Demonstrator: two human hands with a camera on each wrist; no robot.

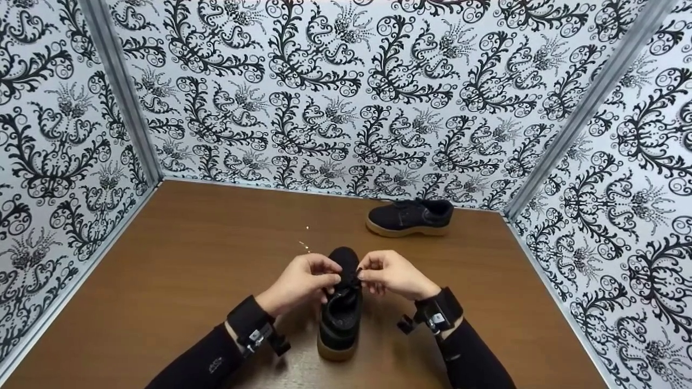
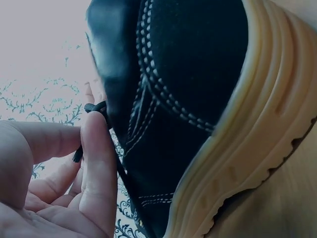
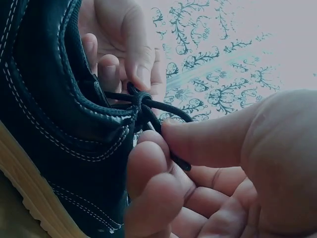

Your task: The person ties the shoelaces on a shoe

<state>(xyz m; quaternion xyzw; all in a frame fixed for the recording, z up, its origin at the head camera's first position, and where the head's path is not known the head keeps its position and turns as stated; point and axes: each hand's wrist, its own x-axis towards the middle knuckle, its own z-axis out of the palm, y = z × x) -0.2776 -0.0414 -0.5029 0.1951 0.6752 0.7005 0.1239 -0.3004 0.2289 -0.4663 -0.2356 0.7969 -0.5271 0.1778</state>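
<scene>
Black lace-up shoe (image 1: pixel 335 344) stands on the brown bench (image 1: pixel 227 227) in the head view, toe towards 12 o'clock, heel at 6. The left hand (image 1: pixel 299 281) is at its 10 o'clock, the right hand (image 1: pixel 397 275) at its 2 o'clock, fingers of both curled in at the lacing. A second shoe (image 1: pixel 409 220) rests on its sole at 1 o'clock, toe towards 9.

From the left wrist, that hand's thumb and forefinger close in a pinch on the black shoelace (image 2: pixel 99 107), one tip hanging towards 7 o'clock. The tan sole (image 2: pixel 277 74) lies towards 3 o'clock.

From the right wrist, thumb and fingers pinch the shoelace below its loose knot (image 3: pixel 141 100), while the left hand grips lace at 12 o'clock.
</scene>
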